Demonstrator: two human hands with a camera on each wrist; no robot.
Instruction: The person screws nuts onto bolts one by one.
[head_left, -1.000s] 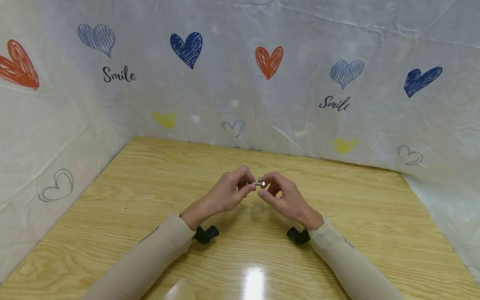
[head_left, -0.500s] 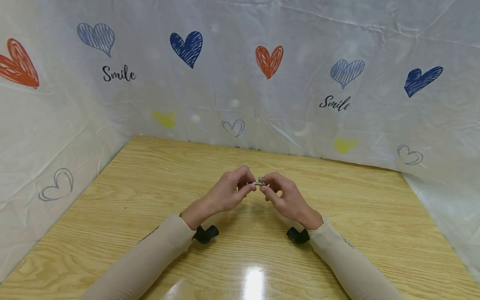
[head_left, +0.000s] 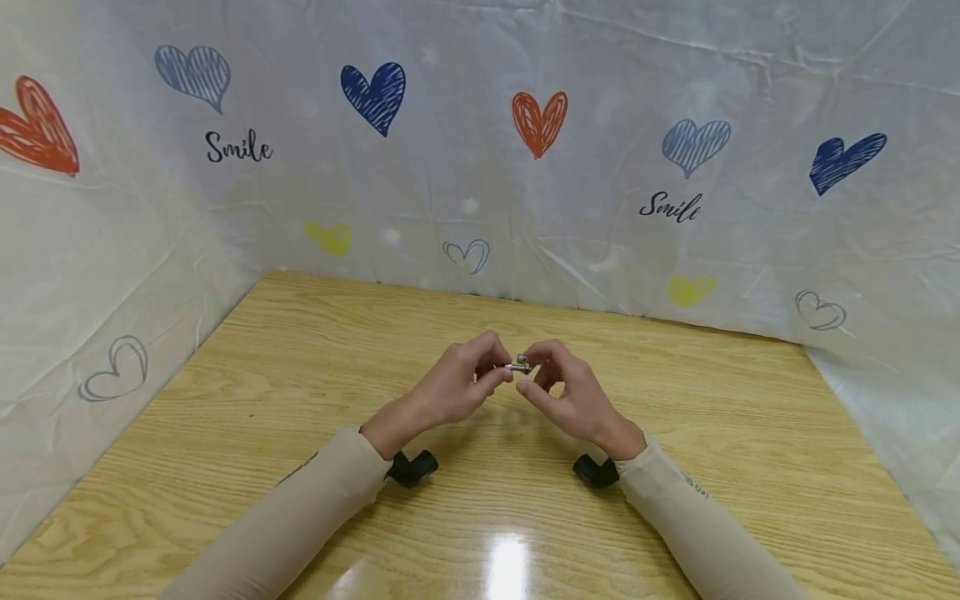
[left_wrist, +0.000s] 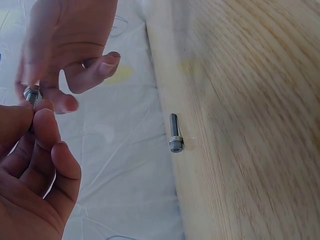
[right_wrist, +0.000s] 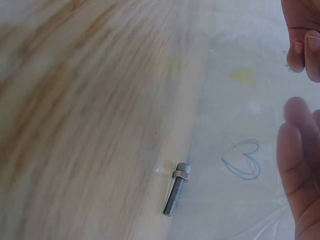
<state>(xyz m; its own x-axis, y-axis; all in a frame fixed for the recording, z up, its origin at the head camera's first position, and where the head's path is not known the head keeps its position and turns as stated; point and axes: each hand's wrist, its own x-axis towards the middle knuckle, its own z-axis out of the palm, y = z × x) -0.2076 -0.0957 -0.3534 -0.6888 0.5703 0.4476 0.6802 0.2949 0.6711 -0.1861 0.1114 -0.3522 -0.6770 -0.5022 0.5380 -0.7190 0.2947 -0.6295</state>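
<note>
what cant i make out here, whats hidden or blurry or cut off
Held bolt: shank partly hidden by the left hand in the head view.
Whether the right hand touches it: blurred in the left wrist view.
Second bolt: shank hidden behind the right hand in the head view.
Both hands: cut off by the right edge in the right wrist view.
Sleeve print: too small to read, head view.
</note>
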